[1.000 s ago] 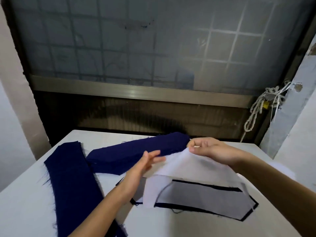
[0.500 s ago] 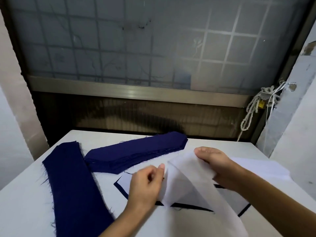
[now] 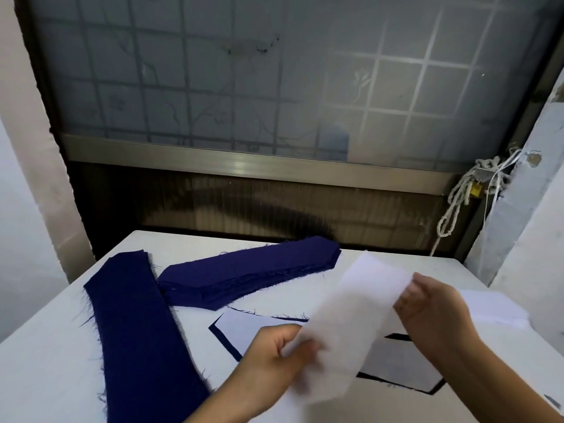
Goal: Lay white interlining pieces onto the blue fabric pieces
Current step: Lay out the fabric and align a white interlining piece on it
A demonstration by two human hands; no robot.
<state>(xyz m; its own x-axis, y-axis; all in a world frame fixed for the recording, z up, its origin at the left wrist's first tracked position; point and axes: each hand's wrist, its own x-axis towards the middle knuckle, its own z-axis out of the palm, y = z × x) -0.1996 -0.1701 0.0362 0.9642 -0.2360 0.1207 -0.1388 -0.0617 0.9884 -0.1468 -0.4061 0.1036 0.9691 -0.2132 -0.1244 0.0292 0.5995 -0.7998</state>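
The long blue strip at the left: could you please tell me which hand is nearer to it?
Left. The left hand is just right of the strip; the right hand is farther right, across the white piece.

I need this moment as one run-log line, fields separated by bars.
left hand: pinches white interlining piece | right hand: pinches same piece | state: held up, not laid | beneath: blue fabric piece, already covered

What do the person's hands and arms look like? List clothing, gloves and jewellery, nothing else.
Both are bare. The left hand and right hand wear no gloves, and no rings show on the visible fingers. The left forearm and right forearm are uncovered right to the frame's edge: no sleeve, cuff, watch or bracelet is in view.
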